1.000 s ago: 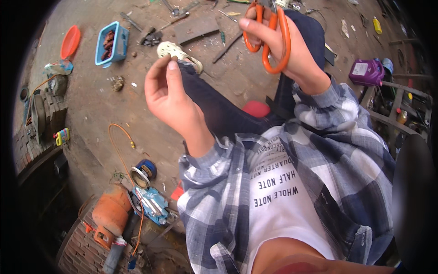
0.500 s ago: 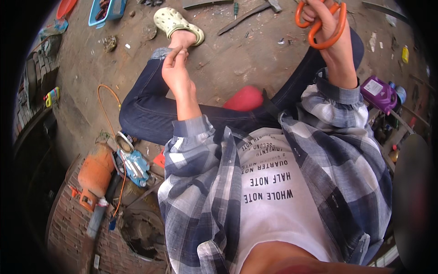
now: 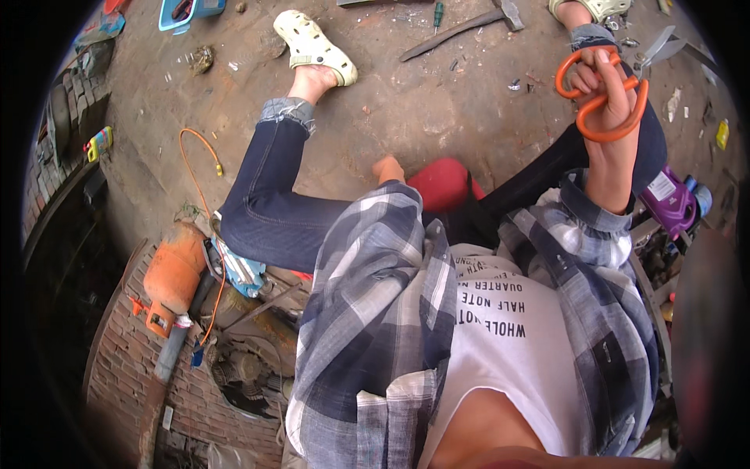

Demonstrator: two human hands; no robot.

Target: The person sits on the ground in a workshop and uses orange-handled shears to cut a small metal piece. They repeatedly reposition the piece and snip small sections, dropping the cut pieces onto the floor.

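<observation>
At the upper right, my right hand (image 3: 609,90) grips scissors with large orange loop handles (image 3: 613,134); my fingers are through and around the loops. The pale scissor blades (image 3: 661,48) point away, toward the far right, and stand apart. Beside the red round object (image 3: 447,184) between my legs is my left hand (image 3: 387,168). Only a small part of it shows beyond the plaid sleeve, so its fingers and anything in them are hidden.
A hammer (image 3: 469,31) and a green-handled screwdriver (image 3: 439,14) lie on the dirt ground ahead. A blue basin (image 3: 191,9) stands far left. An orange gas cylinder (image 3: 173,270) with an orange hose lies at left; a purple jug (image 3: 670,202) is at right.
My left hand has drawn back from near my left ankle toward my body, its fingers now out of sight. My right hand still holds the scissors, lower and farther right in the view.
</observation>
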